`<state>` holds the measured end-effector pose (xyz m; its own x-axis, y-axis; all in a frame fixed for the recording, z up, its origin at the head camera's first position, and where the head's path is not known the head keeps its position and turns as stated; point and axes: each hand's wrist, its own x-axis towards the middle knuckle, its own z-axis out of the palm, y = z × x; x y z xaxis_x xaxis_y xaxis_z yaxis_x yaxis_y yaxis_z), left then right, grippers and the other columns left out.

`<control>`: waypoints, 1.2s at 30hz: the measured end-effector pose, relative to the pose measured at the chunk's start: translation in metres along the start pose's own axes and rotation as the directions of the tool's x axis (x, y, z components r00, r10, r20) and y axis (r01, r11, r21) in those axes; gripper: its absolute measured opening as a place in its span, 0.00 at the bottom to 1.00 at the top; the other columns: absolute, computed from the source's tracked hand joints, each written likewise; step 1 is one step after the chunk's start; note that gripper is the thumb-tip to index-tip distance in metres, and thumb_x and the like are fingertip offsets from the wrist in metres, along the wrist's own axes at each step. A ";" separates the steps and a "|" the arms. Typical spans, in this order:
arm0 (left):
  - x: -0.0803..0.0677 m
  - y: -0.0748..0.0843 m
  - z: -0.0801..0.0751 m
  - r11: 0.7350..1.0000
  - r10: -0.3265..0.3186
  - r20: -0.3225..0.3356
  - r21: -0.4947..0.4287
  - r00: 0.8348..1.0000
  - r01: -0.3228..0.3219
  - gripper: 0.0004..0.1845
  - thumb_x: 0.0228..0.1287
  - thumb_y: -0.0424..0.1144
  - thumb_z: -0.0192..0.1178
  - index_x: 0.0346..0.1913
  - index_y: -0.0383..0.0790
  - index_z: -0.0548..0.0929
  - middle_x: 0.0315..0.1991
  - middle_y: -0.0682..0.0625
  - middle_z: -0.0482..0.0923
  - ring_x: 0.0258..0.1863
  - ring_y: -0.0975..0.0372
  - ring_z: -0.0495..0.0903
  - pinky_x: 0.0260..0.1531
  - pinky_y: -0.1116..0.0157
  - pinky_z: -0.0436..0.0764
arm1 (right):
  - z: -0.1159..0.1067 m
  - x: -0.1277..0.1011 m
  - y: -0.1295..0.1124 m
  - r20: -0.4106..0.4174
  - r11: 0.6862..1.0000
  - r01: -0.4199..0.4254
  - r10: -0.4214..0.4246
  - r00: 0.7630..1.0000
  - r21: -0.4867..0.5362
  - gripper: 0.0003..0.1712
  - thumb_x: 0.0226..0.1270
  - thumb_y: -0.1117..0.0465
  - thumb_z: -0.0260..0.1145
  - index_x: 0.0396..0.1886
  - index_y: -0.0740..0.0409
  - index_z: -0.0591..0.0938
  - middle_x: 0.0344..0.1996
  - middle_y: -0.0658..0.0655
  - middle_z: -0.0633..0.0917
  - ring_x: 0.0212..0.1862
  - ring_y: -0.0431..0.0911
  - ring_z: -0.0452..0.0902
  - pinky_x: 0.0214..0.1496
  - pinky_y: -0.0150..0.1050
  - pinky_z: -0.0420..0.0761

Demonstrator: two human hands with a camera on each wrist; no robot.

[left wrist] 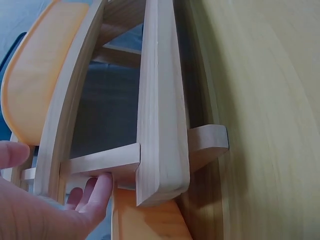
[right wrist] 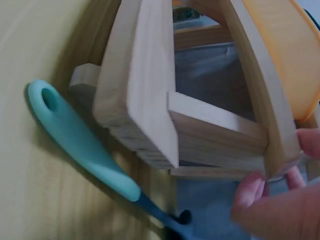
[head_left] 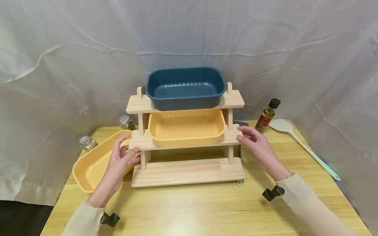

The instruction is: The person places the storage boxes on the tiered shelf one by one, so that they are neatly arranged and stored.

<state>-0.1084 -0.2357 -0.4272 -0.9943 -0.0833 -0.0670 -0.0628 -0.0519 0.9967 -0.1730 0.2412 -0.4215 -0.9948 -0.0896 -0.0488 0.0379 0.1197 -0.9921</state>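
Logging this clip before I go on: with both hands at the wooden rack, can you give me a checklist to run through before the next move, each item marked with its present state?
1. Left hand on the left end of the rack's middle shelf: ok, thumb and fingers pinch it.
2. Right hand on the right end of that shelf: ok, fingers touch it; a full grip cannot be told.
3. Blue tub seated on the top shelf: ok.
4. Yellow tub seated on the middle shelf: ok.
5. Left side clear: not ok, a loose yellow tub leans by the rack under the left hand.
6. Right side clear: not ok, a teal handle lies against the base.
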 end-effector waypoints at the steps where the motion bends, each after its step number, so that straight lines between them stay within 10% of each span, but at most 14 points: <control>1: -0.001 0.001 0.000 1.000 0.000 0.005 0.003 1.000 0.000 0.32 0.85 0.37 0.61 0.80 0.48 0.56 0.61 0.43 0.71 0.57 0.58 0.81 0.58 0.59 0.86 | 0.000 0.000 0.001 0.015 0.999 -0.007 0.006 1.000 0.034 0.30 0.83 0.56 0.69 0.77 0.62 0.73 0.72 0.56 0.71 0.63 0.44 0.70 0.63 0.31 0.77; 10: -0.012 0.006 -0.014 1.000 0.023 -0.024 0.003 0.999 -0.023 0.38 0.86 0.39 0.59 0.84 0.50 0.45 0.72 0.41 0.62 0.63 0.60 0.76 0.59 0.63 0.85 | -0.006 0.007 0.012 0.111 0.970 -0.044 0.018 0.994 0.239 0.27 0.85 0.64 0.66 0.78 0.55 0.73 0.85 0.57 0.59 0.67 0.38 0.72 0.63 0.32 0.81; 22: -0.030 0.009 -0.051 0.984 0.138 -0.129 -0.099 0.982 -0.151 0.28 0.87 0.33 0.55 0.77 0.51 0.55 0.66 0.46 0.70 0.62 0.58 0.78 0.53 0.65 0.87 | -0.008 0.011 0.016 0.142 0.952 -0.046 0.002 0.990 0.304 0.25 0.83 0.67 0.67 0.74 0.54 0.76 0.66 0.52 0.74 0.50 0.36 0.78 0.57 0.30 0.82; 36: -0.049 0.009 -0.095 0.884 0.143 -0.313 -0.385 0.939 -0.263 0.25 0.84 0.22 0.50 0.74 0.44 0.60 0.60 0.44 0.78 0.56 0.57 0.85 0.51 0.62 0.88 | -0.006 0.013 0.019 0.136 0.944 -0.026 -0.020 0.991 0.330 0.24 0.83 0.70 0.65 0.73 0.59 0.74 0.65 0.54 0.71 0.52 0.36 0.75 0.57 0.27 0.81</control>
<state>-0.0518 -0.3263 -0.4197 -0.9156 -0.3967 0.0654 0.2395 -0.4075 0.8812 -0.1860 0.2486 -0.4403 -0.9733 -0.2253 -0.0445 0.0934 -0.2110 -0.9730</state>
